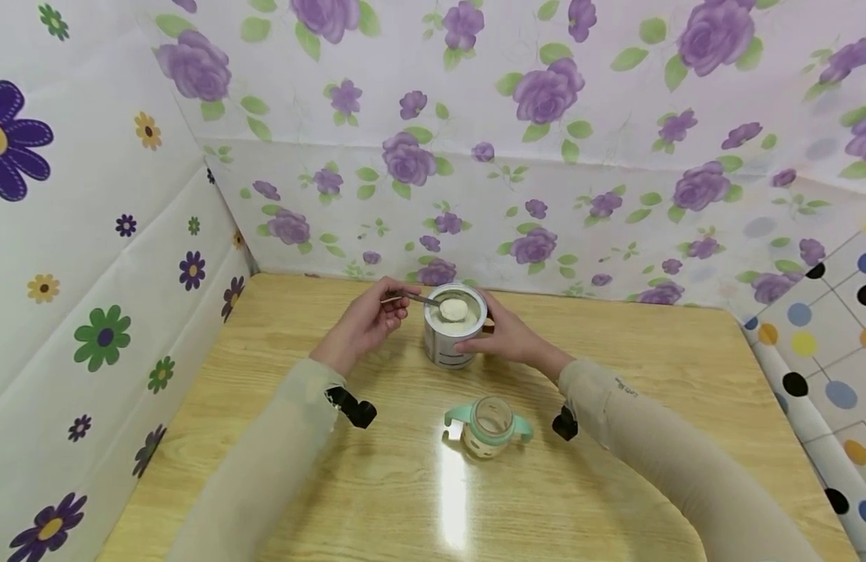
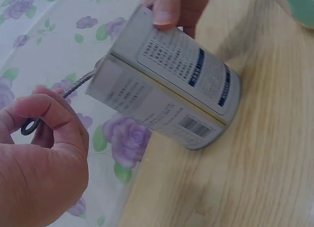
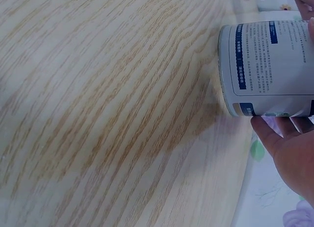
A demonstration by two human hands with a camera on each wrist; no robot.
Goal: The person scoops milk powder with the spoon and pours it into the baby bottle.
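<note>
Near the back of the table stands a milk powder can (image 1: 448,350) with its top uncovered and pale powder (image 1: 462,325) inside. My left hand (image 1: 365,320) pinches the dark handle of a spoon (image 2: 78,83), fingers curled about its looped end. The spoon's bowl carries a heap of powder over the can's mouth. From the right side my right hand (image 1: 513,336) grips the can, thumb across the front; the right wrist view shows fingers (image 3: 267,136) under the printed side. In front of the can sits a clear baby bottle (image 1: 487,445) with two mint-green handles, its top uncovered.
A wood-grain table (image 1: 376,499) bears these things. Behind it hangs a cloth with purple roses (image 1: 408,160); a flower-patterned sheet (image 1: 105,339) stands at the left and a dotted one (image 1: 840,394) at the right. Dark wrist mounts (image 1: 358,412) sit on both sleeves.
</note>
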